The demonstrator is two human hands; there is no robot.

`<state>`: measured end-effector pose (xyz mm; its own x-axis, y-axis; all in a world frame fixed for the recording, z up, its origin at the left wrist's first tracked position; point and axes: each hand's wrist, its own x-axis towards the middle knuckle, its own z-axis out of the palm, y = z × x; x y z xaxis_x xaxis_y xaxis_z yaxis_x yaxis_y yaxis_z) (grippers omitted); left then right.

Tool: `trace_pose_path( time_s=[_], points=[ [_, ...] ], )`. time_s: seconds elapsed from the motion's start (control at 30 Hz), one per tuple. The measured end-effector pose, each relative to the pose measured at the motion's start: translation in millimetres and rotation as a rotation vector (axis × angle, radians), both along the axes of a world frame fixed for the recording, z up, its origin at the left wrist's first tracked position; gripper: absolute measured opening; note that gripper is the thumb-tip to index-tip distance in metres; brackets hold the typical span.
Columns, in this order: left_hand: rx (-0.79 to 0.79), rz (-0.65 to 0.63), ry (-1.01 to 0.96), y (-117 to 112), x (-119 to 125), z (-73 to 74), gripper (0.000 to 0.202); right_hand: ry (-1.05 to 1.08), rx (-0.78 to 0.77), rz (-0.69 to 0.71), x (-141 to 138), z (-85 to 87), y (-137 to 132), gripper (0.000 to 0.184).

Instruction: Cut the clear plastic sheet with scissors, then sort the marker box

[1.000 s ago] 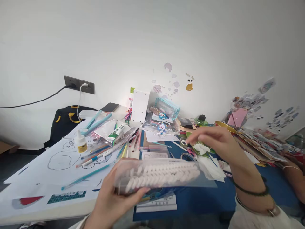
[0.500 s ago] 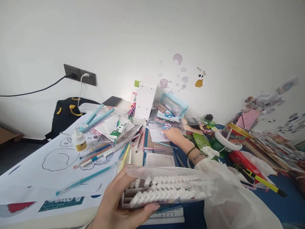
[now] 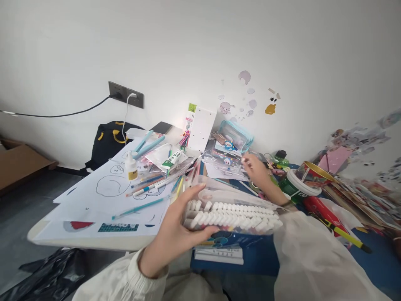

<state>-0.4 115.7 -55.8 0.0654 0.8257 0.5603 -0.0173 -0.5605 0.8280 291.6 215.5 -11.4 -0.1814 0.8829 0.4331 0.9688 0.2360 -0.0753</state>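
Observation:
My left hand [image 3: 178,230] grips a clear plastic case of white-capped markers [image 3: 232,211], held level above the near table edge, thumb on top and fingers underneath. My right hand [image 3: 255,169] reaches across the table in a white sleeve. Its fingers pinch something small and pale next to a clear pouch with a blue cartoon figure [image 3: 224,161]; I cannot make out what it is.
Drawing sheets [image 3: 106,192], loose pens [image 3: 147,186] and a glue bottle [image 3: 130,166] cover the left of the table. A white box [image 3: 202,129] and a teal pouch [image 3: 234,136] stand at the wall. A green cup [image 3: 293,188], a red tin [image 3: 313,173] and a yellow cutter [image 3: 343,236] lie right.
The view has swung left and back. My right hand has gone from hovering over the green items to the pouch by the wall. The marker case has stayed in my left hand.

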Motion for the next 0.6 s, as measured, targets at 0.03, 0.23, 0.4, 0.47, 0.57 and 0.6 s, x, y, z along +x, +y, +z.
trace_pose_path(
  time_s=[0.03,0.23,0.4,0.47,0.57,0.6],
  points=[
    [-0.002,0.000,0.030,0.1,-0.2,0.8,0.071,0.178,0.111,0.018,8.3,10.5,-16.8,0.024],
    [0.179,0.000,0.203,3.5,-1.7,3.3,0.074,0.728,0.764,0.140,31.3,92.4,-99.1,0.021],
    [0.167,0.056,0.259,6.8,-1.9,1.1,0.072,0.975,0.548,0.240,10.7,111.2,-88.5,0.021],
    [0.172,0.060,0.269,8.7,-2.1,-0.6,0.072,1.079,0.430,0.269,1.7,105.5,-76.9,0.024],
    [0.187,0.057,0.263,10.3,-2.6,-2.0,0.071,1.176,0.290,0.323,-11.3,98.0,-69.0,0.025],
    [0.189,0.054,0.263,10.4,-2.8,-2.0,0.070,1.186,0.259,0.335,-15.3,97.1,-68.8,0.024]
  ],
)
